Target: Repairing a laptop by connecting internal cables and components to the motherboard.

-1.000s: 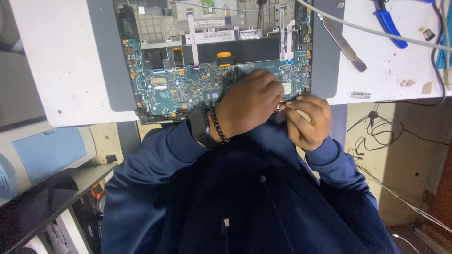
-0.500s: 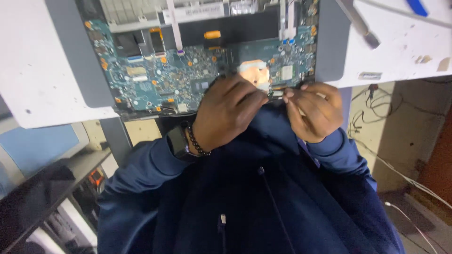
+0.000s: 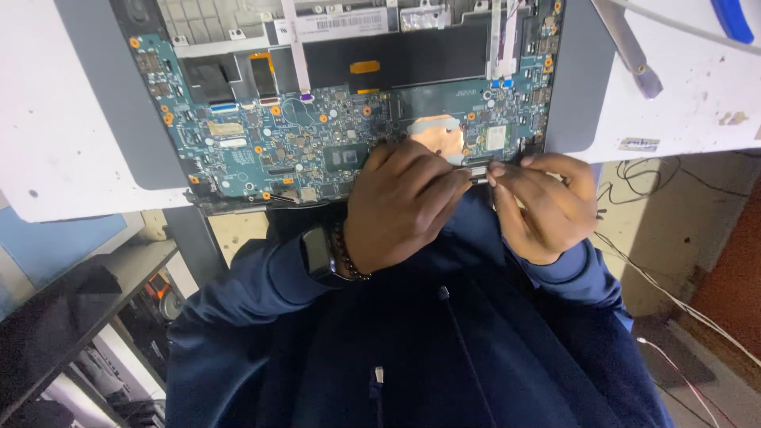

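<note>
Small metal part [image 3: 479, 172] sits right at the near edge of the opened laptop [image 3: 349, 119], just below its copper plate [image 3: 437, 133]. Both hands pinch it: left hand [image 3: 400, 208] grip closed on its left end, right hand [image 3: 543, 206] grip closed on the right end. The laptop lies on a white tabletop [image 3: 690, 95], grey tool [image 3: 630, 49] off to its right.

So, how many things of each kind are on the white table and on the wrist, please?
Opened laptop: 1
Grey metal tool: 1
Blue-handled tool: 1
Smartwatch: 1
Bead bracelet: 1
Hands at the laptop edge: 2, left and right
Total: 7
</note>
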